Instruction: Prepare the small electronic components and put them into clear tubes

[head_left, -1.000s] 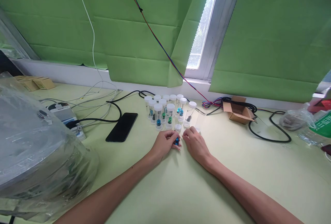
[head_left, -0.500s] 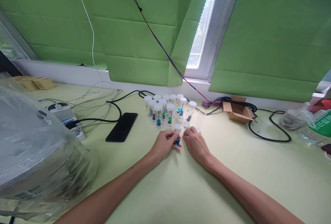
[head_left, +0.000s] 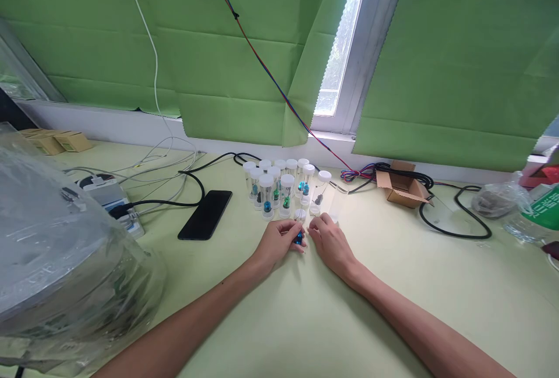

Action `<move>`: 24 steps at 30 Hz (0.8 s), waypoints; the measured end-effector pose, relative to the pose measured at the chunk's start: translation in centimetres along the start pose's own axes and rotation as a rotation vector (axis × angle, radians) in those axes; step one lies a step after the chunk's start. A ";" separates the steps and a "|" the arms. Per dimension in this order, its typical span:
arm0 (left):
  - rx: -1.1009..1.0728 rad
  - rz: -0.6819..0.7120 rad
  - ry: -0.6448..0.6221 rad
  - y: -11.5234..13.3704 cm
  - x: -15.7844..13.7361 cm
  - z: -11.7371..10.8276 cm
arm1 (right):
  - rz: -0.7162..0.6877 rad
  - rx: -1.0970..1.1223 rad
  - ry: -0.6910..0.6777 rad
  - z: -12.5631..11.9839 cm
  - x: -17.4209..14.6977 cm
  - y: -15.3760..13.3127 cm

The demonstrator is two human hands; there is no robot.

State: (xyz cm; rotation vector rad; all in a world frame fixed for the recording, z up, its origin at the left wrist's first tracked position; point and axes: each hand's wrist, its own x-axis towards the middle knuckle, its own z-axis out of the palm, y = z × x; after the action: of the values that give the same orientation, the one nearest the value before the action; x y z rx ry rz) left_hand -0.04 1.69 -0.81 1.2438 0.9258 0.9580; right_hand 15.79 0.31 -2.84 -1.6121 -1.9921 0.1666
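My left hand [head_left: 282, 235] is closed, pinching a small shiny blue part [head_left: 299, 239] with a thin wire rising from it. My right hand [head_left: 328, 239] rests on the table just to the right, fingers curled and pressed together; anything in them is hidden. Beyond the hands stand several clear tubes [head_left: 286, 196] with white caps, holding small blue, green or grey parts with thin wires. One capped tube [head_left: 323, 189] with a grey part stands apart, behind my right hand. A clear tube without a cap [head_left: 339, 200] is to its right. A white cap [head_left: 300, 214] sits behind the blue part.
A black phone [head_left: 205, 215] lies to the left, near a power strip [head_left: 109, 200] with cables. At far left bulges a plastic-wrapped object [head_left: 74, 261]. An open cardboard box [head_left: 402, 191], black cable [head_left: 463, 235] and plastic bottle [head_left: 535, 215] are on the right.
Both hands hold nearly the same position, with the blue part still in my left hand. The view has shifted very slightly.
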 end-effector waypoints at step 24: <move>-0.266 -0.111 -0.062 -0.1 -0.6 0.5 | -0.211 0.456 0.202 -0.8 -1.6 -1.7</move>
State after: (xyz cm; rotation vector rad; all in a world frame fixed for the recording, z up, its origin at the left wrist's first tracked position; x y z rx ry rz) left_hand 0.25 0.94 -0.84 0.9823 0.7822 0.9167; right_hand 14.88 -1.81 -1.97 -1.0818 -1.7919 0.3359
